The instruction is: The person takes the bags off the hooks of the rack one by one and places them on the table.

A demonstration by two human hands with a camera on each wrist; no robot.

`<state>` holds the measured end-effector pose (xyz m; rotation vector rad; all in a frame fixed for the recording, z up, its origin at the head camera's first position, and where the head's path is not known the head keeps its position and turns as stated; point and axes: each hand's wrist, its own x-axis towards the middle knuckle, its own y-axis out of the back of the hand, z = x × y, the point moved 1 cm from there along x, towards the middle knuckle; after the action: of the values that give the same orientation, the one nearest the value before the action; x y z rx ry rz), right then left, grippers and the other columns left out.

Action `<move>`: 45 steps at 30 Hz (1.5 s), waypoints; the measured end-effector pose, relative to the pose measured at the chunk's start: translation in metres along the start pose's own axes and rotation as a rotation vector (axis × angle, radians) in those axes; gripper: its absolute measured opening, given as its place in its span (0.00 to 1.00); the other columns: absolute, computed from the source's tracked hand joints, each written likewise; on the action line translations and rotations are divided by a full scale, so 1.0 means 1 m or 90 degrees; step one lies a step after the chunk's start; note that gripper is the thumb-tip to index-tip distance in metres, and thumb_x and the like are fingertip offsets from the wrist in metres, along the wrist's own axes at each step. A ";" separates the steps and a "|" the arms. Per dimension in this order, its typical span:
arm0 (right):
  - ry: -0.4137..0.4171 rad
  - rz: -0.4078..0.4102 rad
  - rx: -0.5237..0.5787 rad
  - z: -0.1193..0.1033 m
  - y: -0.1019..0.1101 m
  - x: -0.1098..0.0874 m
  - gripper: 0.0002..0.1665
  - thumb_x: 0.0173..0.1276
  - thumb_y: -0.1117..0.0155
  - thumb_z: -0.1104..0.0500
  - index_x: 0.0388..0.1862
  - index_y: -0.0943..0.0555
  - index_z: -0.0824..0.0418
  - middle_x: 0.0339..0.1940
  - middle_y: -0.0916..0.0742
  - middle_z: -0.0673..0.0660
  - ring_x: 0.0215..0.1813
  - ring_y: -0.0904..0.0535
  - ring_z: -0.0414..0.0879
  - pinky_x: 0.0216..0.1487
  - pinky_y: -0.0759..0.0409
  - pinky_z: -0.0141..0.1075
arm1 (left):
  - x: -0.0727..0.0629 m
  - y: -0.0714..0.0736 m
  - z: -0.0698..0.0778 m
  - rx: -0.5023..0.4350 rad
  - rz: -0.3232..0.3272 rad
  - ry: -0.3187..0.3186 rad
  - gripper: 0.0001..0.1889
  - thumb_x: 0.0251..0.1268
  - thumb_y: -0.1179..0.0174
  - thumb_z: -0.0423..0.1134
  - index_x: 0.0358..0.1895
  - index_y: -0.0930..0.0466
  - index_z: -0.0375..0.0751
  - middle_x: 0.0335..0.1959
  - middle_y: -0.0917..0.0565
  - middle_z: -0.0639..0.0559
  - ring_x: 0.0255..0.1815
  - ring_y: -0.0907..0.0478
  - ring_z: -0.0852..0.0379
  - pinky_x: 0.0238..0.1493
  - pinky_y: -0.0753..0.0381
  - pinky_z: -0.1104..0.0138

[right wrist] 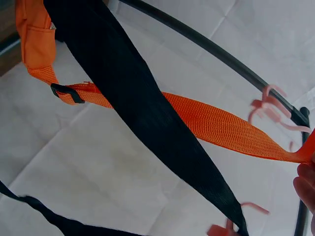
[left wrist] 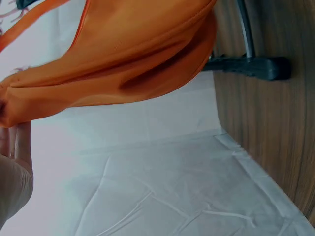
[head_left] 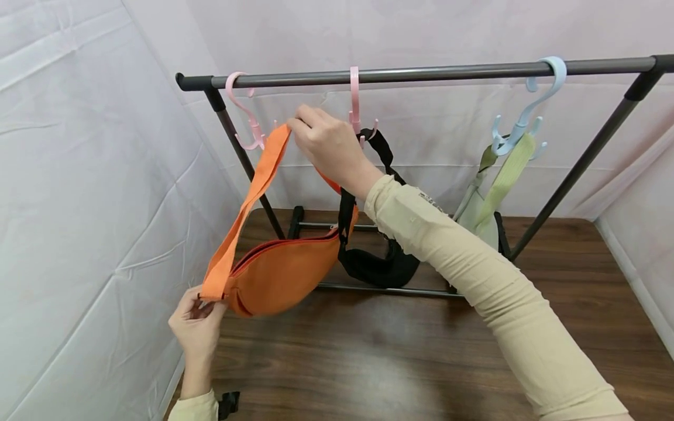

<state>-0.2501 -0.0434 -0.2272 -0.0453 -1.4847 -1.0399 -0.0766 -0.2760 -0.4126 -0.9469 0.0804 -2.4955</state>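
An orange waist bag [head_left: 286, 272] hangs in front of the rack, its red-edged zip facing up. At its left end, where strap and bag join, my left hand [head_left: 197, 327] pinches the fabric. My right hand [head_left: 332, 146] holds the top of the orange strap [head_left: 258, 181] between thumb and fingers, just right of a pink hook [head_left: 247, 114]. The strap is apart from that hook. In the right wrist view, the orange strap [right wrist: 221, 130] passes behind a black strap [right wrist: 133, 88]. The left wrist view shows the bag's underside [left wrist: 133, 73] and part of my left hand [left wrist: 15, 172].
A dark rail [head_left: 447, 72] carries the hooks. A black bag [head_left: 381, 266] hangs from the middle pink hook [head_left: 355, 99], close beside the orange one. At right, a blue hook [head_left: 526, 114] bears a pale green bag [head_left: 481, 216]. White sheeting [head_left: 95, 204] stands left.
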 end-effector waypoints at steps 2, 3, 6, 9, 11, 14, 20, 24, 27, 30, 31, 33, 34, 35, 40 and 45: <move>-0.002 -0.012 0.003 0.000 -0.005 -0.005 0.14 0.67 0.53 0.67 0.37 0.18 0.67 0.32 0.20 0.58 0.36 0.21 0.48 0.31 0.20 0.33 | 0.002 0.003 0.006 -0.009 -0.001 -0.010 0.17 0.39 0.43 0.10 0.31 0.18 0.32 0.29 0.18 0.50 0.29 0.20 0.64 0.30 0.22 0.78; 0.000 -0.018 0.004 -0.001 -0.008 -0.008 0.14 0.67 0.53 0.67 0.37 0.18 0.66 0.31 0.20 0.58 0.35 0.21 0.48 0.30 0.20 0.33 | 0.003 0.003 0.009 -0.013 -0.005 -0.011 0.17 0.38 0.44 0.09 0.30 0.18 0.30 0.29 0.17 0.50 0.28 0.21 0.64 0.30 0.22 0.78; 0.005 -0.030 0.000 -0.004 -0.018 -0.017 0.13 0.67 0.52 0.67 0.37 0.18 0.66 0.31 0.20 0.57 0.34 0.22 0.47 0.29 0.21 0.33 | 0.003 0.005 0.013 -0.044 -0.011 -0.006 0.18 0.36 0.47 0.06 0.30 0.19 0.26 0.28 0.17 0.49 0.26 0.22 0.64 0.29 0.22 0.78; 0.007 -0.053 -0.005 -0.008 -0.031 -0.026 0.12 0.67 0.50 0.67 0.37 0.18 0.65 0.32 0.20 0.57 0.34 0.22 0.47 0.31 0.21 0.32 | 0.002 0.007 0.016 -0.057 -0.009 0.011 0.18 0.35 0.46 0.06 0.31 0.20 0.25 0.28 0.17 0.50 0.26 0.22 0.64 0.30 0.22 0.78; 0.007 -0.084 -0.015 -0.014 -0.040 -0.032 0.11 0.67 0.49 0.68 0.38 0.18 0.64 0.34 0.19 0.57 0.36 0.21 0.47 0.32 0.20 0.32 | 0.002 0.010 0.015 -0.060 -0.001 0.025 0.18 0.35 0.46 0.06 0.32 0.19 0.25 0.28 0.17 0.49 0.27 0.22 0.63 0.31 0.22 0.78; 0.006 -0.148 -0.012 -0.023 -0.054 -0.042 0.10 0.67 0.48 0.66 0.39 0.18 0.63 0.37 0.19 0.57 0.38 0.21 0.47 0.33 0.20 0.32 | 0.003 0.010 0.018 -0.056 0.009 0.037 0.19 0.35 0.46 0.07 0.33 0.19 0.25 0.28 0.17 0.50 0.28 0.22 0.63 0.31 0.23 0.78; -0.026 -0.228 0.014 -0.033 -0.079 -0.066 0.08 0.66 0.46 0.64 0.37 0.18 0.61 0.35 0.20 0.55 0.35 0.22 0.44 0.31 0.22 0.30 | 0.007 0.008 0.019 -0.052 -0.006 0.020 0.19 0.34 0.48 0.05 0.31 0.20 0.24 0.27 0.17 0.50 0.28 0.22 0.63 0.32 0.23 0.78; -0.055 -0.288 0.053 -0.038 -0.089 -0.081 0.08 0.65 0.44 0.63 0.40 0.18 0.60 0.35 0.19 0.55 0.35 0.21 0.43 0.33 0.21 0.29 | 0.009 0.006 0.019 -0.048 -0.021 0.000 0.18 0.33 0.46 0.06 0.31 0.20 0.23 0.28 0.17 0.50 0.27 0.23 0.63 0.30 0.23 0.78; -0.066 -0.338 0.092 -0.042 -0.093 -0.090 0.11 0.64 0.44 0.63 0.43 0.18 0.60 0.37 0.18 0.55 0.37 0.21 0.43 0.35 0.21 0.29 | 0.009 0.007 0.018 -0.044 -0.025 -0.003 0.17 0.35 0.46 0.07 0.30 0.19 0.26 0.28 0.17 0.50 0.27 0.22 0.63 0.30 0.22 0.78; -0.075 -0.365 0.123 -0.046 -0.093 -0.099 0.12 0.64 0.43 0.62 0.46 0.19 0.59 0.39 0.19 0.55 0.38 0.21 0.42 0.35 0.22 0.29 | 0.009 0.007 0.018 -0.056 -0.022 0.006 0.17 0.35 0.47 0.08 0.28 0.20 0.28 0.27 0.17 0.51 0.28 0.20 0.63 0.29 0.22 0.77; -0.075 -0.366 0.129 -0.048 -0.093 -0.102 0.13 0.64 0.43 0.63 0.47 0.19 0.59 0.40 0.19 0.54 0.39 0.21 0.42 0.35 0.22 0.29 | 0.009 0.007 0.018 -0.063 -0.019 0.010 0.18 0.35 0.47 0.07 0.28 0.20 0.28 0.28 0.17 0.50 0.29 0.19 0.62 0.29 0.21 0.77; -0.077 -0.356 0.152 -0.050 -0.091 -0.109 0.14 0.63 0.43 0.63 0.48 0.20 0.59 0.41 0.19 0.54 0.39 0.21 0.42 0.34 0.23 0.28 | 0.010 0.008 0.017 -0.078 -0.011 0.013 0.19 0.34 0.48 0.06 0.27 0.19 0.28 0.27 0.17 0.49 0.29 0.19 0.61 0.29 0.21 0.76; -0.078 -0.350 0.167 -0.052 -0.089 -0.113 0.14 0.63 0.43 0.63 0.48 0.20 0.59 0.42 0.19 0.54 0.39 0.22 0.41 0.33 0.23 0.28 | 0.010 0.009 0.017 -0.083 -0.006 0.014 0.19 0.34 0.49 0.05 0.27 0.19 0.28 0.27 0.17 0.49 0.28 0.19 0.61 0.28 0.21 0.77; -0.079 -0.340 0.182 -0.053 -0.088 -0.117 0.14 0.63 0.43 0.63 0.48 0.20 0.59 0.42 0.19 0.53 0.39 0.22 0.41 0.33 0.23 0.27 | 0.010 0.010 0.017 -0.089 -0.003 0.014 0.19 0.34 0.50 0.05 0.27 0.19 0.28 0.27 0.18 0.48 0.28 0.19 0.61 0.28 0.21 0.76; -0.110 -0.291 0.284 -0.060 -0.075 -0.145 0.14 0.64 0.45 0.64 0.47 0.20 0.58 0.42 0.18 0.51 0.36 0.23 0.38 0.32 0.26 0.26 | 0.012 0.013 0.019 -0.083 0.011 0.013 0.18 0.34 0.50 0.05 0.28 0.19 0.25 0.27 0.17 0.48 0.28 0.19 0.61 0.28 0.21 0.77; -0.162 -0.240 0.349 -0.066 -0.065 -0.187 0.13 0.63 0.44 0.66 0.45 0.19 0.58 0.40 0.18 0.50 0.33 0.25 0.36 0.32 0.27 0.26 | 0.017 0.015 0.026 -0.082 0.032 -0.004 0.13 0.35 0.48 0.06 0.27 0.22 0.18 0.27 0.17 0.47 0.27 0.19 0.59 0.27 0.21 0.76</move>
<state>-0.1919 -0.0220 -0.4268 0.5260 -2.0202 -0.9073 -0.0651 -0.2937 -0.3857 -0.9919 0.2617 -2.4652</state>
